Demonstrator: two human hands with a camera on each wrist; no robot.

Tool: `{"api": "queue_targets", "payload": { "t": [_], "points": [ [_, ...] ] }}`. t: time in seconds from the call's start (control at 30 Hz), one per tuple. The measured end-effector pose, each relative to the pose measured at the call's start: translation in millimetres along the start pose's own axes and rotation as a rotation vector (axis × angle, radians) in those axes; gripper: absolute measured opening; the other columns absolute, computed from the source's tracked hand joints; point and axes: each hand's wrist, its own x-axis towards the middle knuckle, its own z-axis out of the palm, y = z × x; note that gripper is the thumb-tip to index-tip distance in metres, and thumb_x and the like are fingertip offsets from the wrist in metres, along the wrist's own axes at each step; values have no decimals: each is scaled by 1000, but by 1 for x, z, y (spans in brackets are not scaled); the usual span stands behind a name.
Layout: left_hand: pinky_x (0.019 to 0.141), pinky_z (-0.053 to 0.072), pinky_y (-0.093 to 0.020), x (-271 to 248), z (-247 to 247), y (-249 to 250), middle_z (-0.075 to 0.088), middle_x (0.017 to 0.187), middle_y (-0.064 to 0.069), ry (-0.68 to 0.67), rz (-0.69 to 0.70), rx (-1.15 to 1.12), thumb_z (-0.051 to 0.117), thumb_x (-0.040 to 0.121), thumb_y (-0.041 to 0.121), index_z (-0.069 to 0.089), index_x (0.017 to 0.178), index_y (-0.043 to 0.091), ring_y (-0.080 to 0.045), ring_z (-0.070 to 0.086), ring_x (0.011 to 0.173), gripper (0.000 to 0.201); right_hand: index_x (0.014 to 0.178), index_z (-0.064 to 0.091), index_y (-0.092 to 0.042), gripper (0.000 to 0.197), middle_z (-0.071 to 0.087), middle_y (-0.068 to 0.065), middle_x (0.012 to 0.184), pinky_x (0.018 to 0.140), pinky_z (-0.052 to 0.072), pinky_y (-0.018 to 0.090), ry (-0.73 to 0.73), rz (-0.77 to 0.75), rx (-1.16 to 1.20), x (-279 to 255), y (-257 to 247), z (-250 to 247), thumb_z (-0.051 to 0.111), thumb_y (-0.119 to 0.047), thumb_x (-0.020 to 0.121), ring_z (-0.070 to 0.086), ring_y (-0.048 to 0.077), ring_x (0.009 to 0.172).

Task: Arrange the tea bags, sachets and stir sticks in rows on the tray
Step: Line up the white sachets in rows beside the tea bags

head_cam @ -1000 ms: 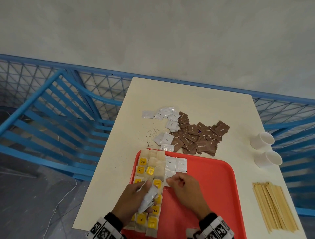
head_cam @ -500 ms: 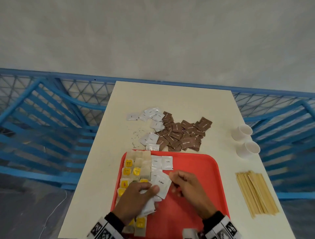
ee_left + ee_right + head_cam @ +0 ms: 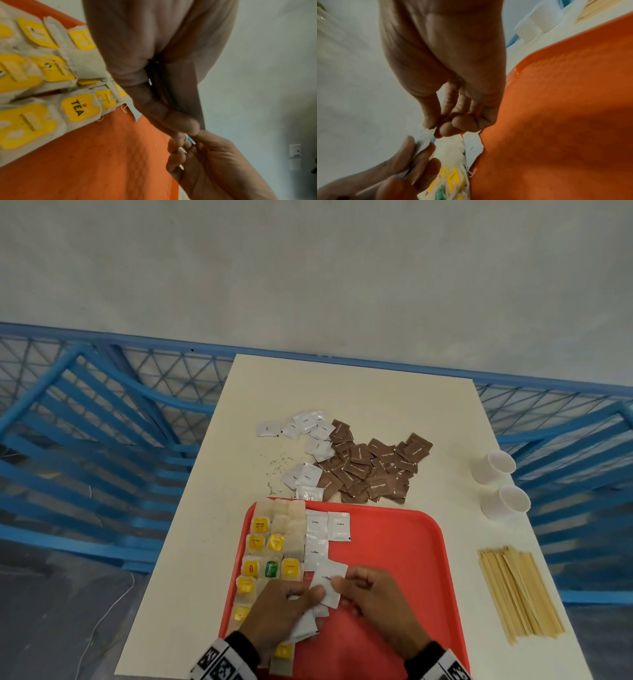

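- At the near edge of the red tray (image 3: 404,542): the left hand (image 3: 281,607) is gripping a small stack of white coffee sachets (image 3: 305,625), thumb curled over the top one, seemingly serving as the supply for the row being laid.
- Just beside it: the right hand (image 3: 373,594) is pinching the edge of one white sachet (image 3: 329,580) between thumb and forefinger, apparently peeling it off the stack to place it; both hands are meeting on this piece above the tray floor.
- Along the tray's left side: tea bags (image 3: 270,546) with yellow tags are lying in close columns, overlapping slightly, running from far rim to near rim, so that part looks filled.
- Right of the tea bags: three laid white sachets (image 3: 317,537) are starting further columns, the held one sitting just below them, probably the next slot.
- Rest of the tray: bare red floor is showing to the right, likely being kept for the remaining items.
- Right of the tray, on the table (image 3: 342,392): stir sticks (image 3: 517,594) are waiting in a loose bundle, untouched.
- Beyond the sticks: two white cups (image 3: 496,481) are lying on their sides.
- Past the tray's far rim: loose white sachets (image 3: 308,426) and brown sugar sachets (image 3: 373,467) are lying heaped, not yet sorted.
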Motion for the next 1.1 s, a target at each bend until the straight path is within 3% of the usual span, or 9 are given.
{"api": "queue_targets", "payload": {
  "t": [0.13, 0.27, 0.4, 0.57, 0.73, 0.87, 0.93, 1.0, 1.1],
  "points": [
    [62, 58, -32, 6, -7, 2, 76, 79, -11, -8, -1, 82, 73, 88, 29, 80, 81, 9, -23, 71, 68, 22, 82, 71, 4, 21, 61, 0, 59, 48, 38, 16, 126, 35, -113, 25, 2, -13, 70, -14, 90, 48, 6, 50],
    [59, 58, -34, 5, -30, 8, 76, 84, -14, 45, -4, 100, 71, 90, 24, 81, 84, 10, -26, 72, 68, 18, 70, 73, -12, 16, 66, -8, 62, 53, 45, 15, 233, 91, -368, 67, 14, -31, 75, -15, 86, 54, 2, 54],
    [65, 60, -40, -2, -46, 6, 76, 88, -14, 87, 0, 95, 78, 83, 37, 82, 85, 13, -38, 73, 79, 25, 69, 73, -12, 15, 69, -5, 65, 55, 46, 17, 279, 126, -441, 86, 27, -32, 80, -18, 81, 57, 5, 56],
    [60, 57, -32, -8, -48, -3, 76, 84, -15, 92, -25, 61, 69, 92, 23, 81, 86, 9, -25, 73, 69, 20, 69, 68, -13, 20, 70, -5, 68, 56, 43, 17, 342, 117, -507, 88, 28, -29, 83, -25, 78, 61, 6, 60],
    [66, 59, -37, -7, -46, -5, 76, 86, -14, 92, -53, -56, 64, 95, 25, 79, 89, 6, -26, 72, 72, 25, 75, 68, -14, 18, 71, -7, 78, 64, 48, 21, 364, 74, -517, 83, 26, -22, 75, -27, 85, 65, 10, 76],
    [72, 58, -41, -4, -45, -1, 76, 96, -13, 76, -28, -140, 56, 100, 18, 79, 98, 9, -26, 72, 82, 24, 75, 67, -13, 21, 67, -7, 73, 63, 47, 22, 412, -20, -534, 64, 1, -17, 70, -28, 89, 60, 10, 71],
    [79, 59, -41, -2, -41, 4, 76, 104, -6, 93, -2, -224, 53, 101, 9, 80, 99, 12, -25, 73, 93, 27, 70, 67, -11, 34, 64, -7, 66, 59, 44, 21, 309, -97, -533, 45, -19, -8, 70, -39, 89, 55, 7, 63],
    [87, 58, -43, 2, -34, 10, 75, 111, -1, 155, 68, -247, 55, 99, 7, 80, 101, 17, -24, 71, 102, 27, 68, 68, -10, 47, 64, -6, 62, 56, 42, 18, 65, -97, -517, 21, -38, 10, 71, -54, 83, 53, 2, 56],
    [92, 57, -44, 6, -20, 19, 74, 115, 3, 256, 174, -280, 62, 95, 8, 80, 102, 21, -21, 69, 109, 23, 64, 69, -14, 38, 65, -7, 57, 55, 42, 18, -72, -132, -440, -1, -49, 32, 80, -48, 77, 54, -3, 51]
  ]
}}
